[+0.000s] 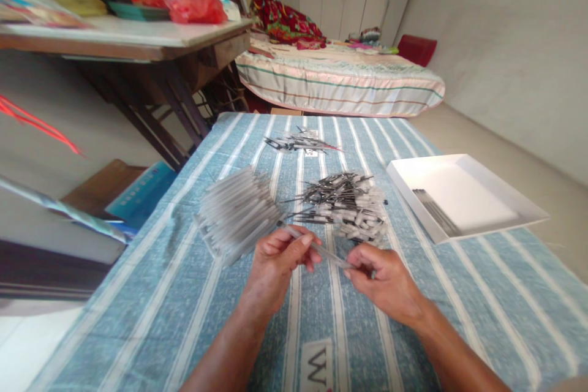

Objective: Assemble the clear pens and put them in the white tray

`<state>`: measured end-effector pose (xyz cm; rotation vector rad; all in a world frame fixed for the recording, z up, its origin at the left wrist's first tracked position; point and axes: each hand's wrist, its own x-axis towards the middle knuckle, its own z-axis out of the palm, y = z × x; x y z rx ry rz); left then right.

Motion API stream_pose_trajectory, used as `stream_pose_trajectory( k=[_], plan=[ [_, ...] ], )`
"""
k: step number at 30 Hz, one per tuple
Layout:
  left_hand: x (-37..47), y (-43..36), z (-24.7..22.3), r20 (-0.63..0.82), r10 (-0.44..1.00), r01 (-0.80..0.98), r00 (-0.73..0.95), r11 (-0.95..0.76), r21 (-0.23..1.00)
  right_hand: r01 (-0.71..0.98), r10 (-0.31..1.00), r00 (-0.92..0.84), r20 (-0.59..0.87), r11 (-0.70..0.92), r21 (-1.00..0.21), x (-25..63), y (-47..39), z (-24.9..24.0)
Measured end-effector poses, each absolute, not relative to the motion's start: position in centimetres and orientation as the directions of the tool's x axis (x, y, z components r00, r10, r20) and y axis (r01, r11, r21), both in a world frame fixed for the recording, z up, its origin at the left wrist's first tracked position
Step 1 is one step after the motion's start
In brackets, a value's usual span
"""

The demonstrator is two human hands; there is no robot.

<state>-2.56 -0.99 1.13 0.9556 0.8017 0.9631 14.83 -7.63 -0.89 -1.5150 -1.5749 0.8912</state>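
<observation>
In the lower middle, the left hand [281, 258] and right hand [384, 278] pinch a thin tube [331, 255]; a white box [487, 196] sits far right.

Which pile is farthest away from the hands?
The small pile at the back, top middle; the grey stack and black-and-white heap sit much closer.

A slender, translucent grey tube [331, 255], with what I make out remotely as a dark upper-left tip, slants down to the right, held between the left hand [285, 252] and the right hand [383, 278]
</observation>
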Motion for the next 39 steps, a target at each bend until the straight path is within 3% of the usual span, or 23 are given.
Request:
stream_pose_trajectory(
  k=[6, 14, 24, 27, 34, 37, 39],
  plan=[
    [-2.5, -0.8, 1.2, -0.201, 0.914, -0.328, 0.351, 0.322, 0.888, 0.423, 0.992, 0.034, 0.119, 0.094, -0.901, 14.3, -7.8, -1.0],
    [-2.5, -0.6, 0.7, -0.221, 0.921, -0.361, 0.320, 0.334, 0.871, 0.457, 0.938, 0.138, 0.317, 0.223, -0.861, 13.6, -8.1, -2.0],
    [-2.3, -0.6, 0.1, -0.269, 0.908, -0.351, 0.322, 0.378, 0.857, 0.510, 0.937, 0.128, 0.324, 0.217, -0.832, 13.3, -7.7, -1.6],
    [-2.1, -0.6, 0.2, -0.284, 0.910, -0.307, 0.303, 0.375, 0.875, 0.598, 0.949, 0.048, 0.311, 0.222, -0.770, 13.2, -7.2, -1.1],
    [-1.5, -0.4, 0.7, -0.288, 0.896, -0.188, 0.338, 0.364, 0.912, 0.848, 0.953, -0.168, 0.251, 0.269, -0.456, 13.2, -6.2, 0.7],
    [-1.8, -0.1, 0.8, -0.268, 0.921, -0.114, 0.284, 0.310, 0.944, 0.866, 0.958, -0.112, 0.265, 0.225, -0.447, 15.5, -5.8, 1.8],
    [-2.2, 0.3, 0.7, -0.238, 0.947, -0.042, 0.214, 0.253, 0.967, 0.886, 0.963, 0.038, 0.265, 0.090, -0.455, 18.9, -5.4, 2.5]
  ],
)
